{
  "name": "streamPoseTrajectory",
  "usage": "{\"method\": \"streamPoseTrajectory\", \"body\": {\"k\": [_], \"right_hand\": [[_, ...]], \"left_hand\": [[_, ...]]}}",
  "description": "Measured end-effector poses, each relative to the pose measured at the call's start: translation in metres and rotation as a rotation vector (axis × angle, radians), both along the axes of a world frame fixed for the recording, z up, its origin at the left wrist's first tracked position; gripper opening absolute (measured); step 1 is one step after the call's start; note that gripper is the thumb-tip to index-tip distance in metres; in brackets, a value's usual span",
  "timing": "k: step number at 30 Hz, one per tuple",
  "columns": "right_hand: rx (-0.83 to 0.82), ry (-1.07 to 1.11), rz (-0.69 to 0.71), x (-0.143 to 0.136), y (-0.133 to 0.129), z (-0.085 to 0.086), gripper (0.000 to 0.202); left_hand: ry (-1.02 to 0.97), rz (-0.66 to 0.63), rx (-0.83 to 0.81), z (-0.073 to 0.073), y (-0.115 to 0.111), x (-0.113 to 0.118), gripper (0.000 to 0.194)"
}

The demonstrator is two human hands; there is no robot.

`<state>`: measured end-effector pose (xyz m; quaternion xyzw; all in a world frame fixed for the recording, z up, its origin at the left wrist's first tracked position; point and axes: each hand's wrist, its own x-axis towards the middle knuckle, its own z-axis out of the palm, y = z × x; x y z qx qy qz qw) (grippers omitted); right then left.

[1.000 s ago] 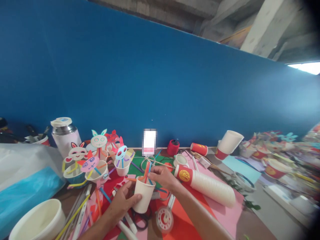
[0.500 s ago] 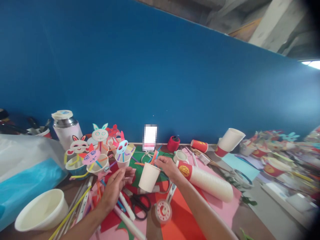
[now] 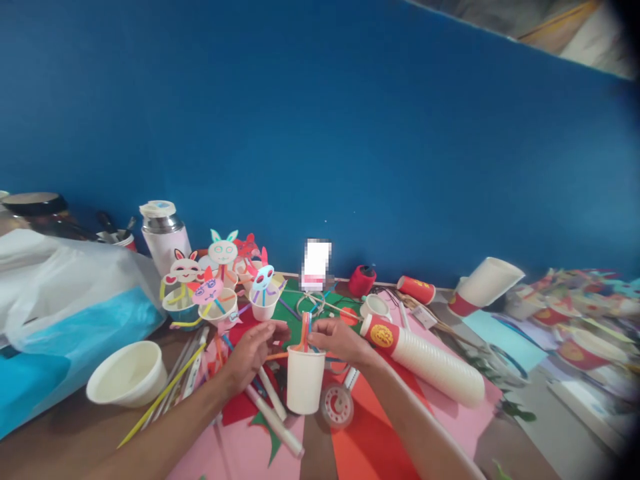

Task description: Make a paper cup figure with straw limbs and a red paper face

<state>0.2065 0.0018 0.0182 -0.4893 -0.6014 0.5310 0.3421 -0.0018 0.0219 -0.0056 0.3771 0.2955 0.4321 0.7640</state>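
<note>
In the middle a plain white paper cup [image 3: 305,383] stands roughly upright, with orange and blue pipe cleaners [image 3: 306,330] rising from its mouth. My right hand [image 3: 336,339] pinches the pipe cleaners just above the rim. To the left of the cup is my left hand [image 3: 257,348], its fingers loosely bent and apart, holding nothing I can see. Clear tape on a reel [image 3: 337,405] lies just right of the cup. White markers [image 3: 275,420] lie below my left hand.
Paper cups with animal faces on pipe cleaners [image 3: 223,250] stand at the back left, before a thermos [image 3: 165,240]. A white bowl [image 3: 129,375] is at the left. Right of my hand lies a long stack of paper cups [image 3: 430,363]. A blue wall [image 3: 320,133] closes the back.
The cup has come nearer and tilts less, now hiding the black scissors seen before. My right hand keeps its pinch on the pipe cleaners. The whole view has turned slightly left.
</note>
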Motion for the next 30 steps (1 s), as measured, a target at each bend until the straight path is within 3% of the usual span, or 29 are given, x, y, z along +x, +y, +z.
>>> {"method": "streamPoseTrajectory", "body": {"k": [10,21,24,27,30], "right_hand": [[-0.023,-0.128,0.053,-0.025,-0.013,0.002,0.026],[-0.041,-0.040,0.039,-0.032,-0.011,-0.006,0.025],[0.064,-0.008,-0.064,-0.014,-0.003,0.002,0.033],[0.182,-0.053,-0.270,0.014,0.009,0.008,0.044],[0.224,-0.145,-0.384,0.037,0.019,0.005,0.035]], "left_hand": [[-0.002,-0.237,0.031,0.001,0.002,-0.002,0.029],[0.059,-0.193,0.013,-0.001,0.000,-0.003,0.029],[0.047,-0.187,0.010,-0.002,0.000,-0.003,0.026],[0.037,-0.193,0.002,-0.003,0.001,-0.004,0.024],[0.036,-0.219,-0.016,-0.002,0.002,-0.005,0.023]]}}
